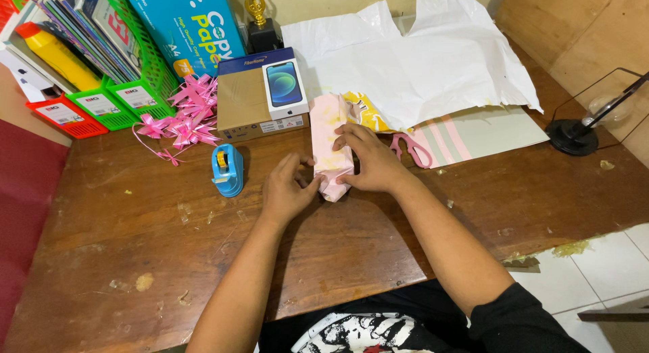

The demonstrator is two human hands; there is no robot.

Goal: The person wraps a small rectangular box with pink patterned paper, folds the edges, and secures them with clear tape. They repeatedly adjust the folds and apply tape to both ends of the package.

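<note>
Between both hands [287, 191] [368, 160]: pink parcel [329, 147], seemingly pinched.

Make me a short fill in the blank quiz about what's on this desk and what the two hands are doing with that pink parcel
1. Both hands press on a parcel wrapped in ____ paper.
2. The blue tape dispenser stands nearest the ____ hand.
3. The scissors beside the right hand have ____ handles.
4. The left hand touches the parcel's ____ end.

Missing words: pink; left; pink; near
</note>
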